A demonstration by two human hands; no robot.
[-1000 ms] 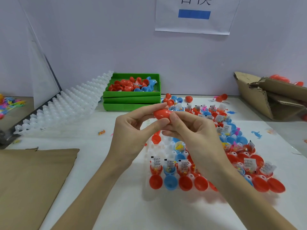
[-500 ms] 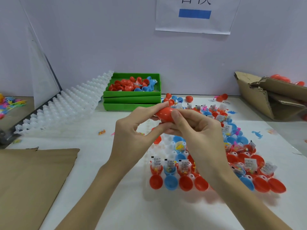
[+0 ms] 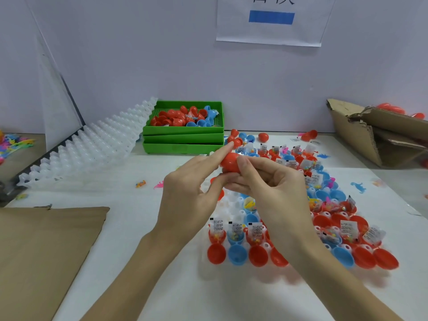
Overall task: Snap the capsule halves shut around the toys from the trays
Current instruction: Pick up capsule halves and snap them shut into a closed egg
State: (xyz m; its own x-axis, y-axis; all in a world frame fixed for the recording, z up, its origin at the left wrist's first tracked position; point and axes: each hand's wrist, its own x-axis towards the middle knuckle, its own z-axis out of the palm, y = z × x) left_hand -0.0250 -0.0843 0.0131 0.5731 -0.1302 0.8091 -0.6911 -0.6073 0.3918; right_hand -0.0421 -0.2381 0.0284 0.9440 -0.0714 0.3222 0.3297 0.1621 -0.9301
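Note:
A red capsule (image 3: 229,162) is held above the table between both hands. My left hand (image 3: 192,193) pinches it from the left with forefinger on top and thumb below. My right hand (image 3: 275,186) grips it from the right, thumb pressed on its top, fingers curled underneath. Whether its halves are joined is hidden by the fingers. Below lies a white tray (image 3: 234,205) holding open red and blue capsule halves (image 3: 236,253), several with bagged toys (image 3: 235,230) and paper slips.
Stacked green trays (image 3: 183,142) with red and blue capsules stand at the back. White empty trays (image 3: 92,149) lean at the left. Brown cardboard (image 3: 41,246) lies front left, a torn carton (image 3: 379,135) back right. Small loose toys (image 3: 358,186) are scattered on the white table.
Both hands rose a little and moved slightly away from me with the red capsule. The right thumb now lies on top of it.

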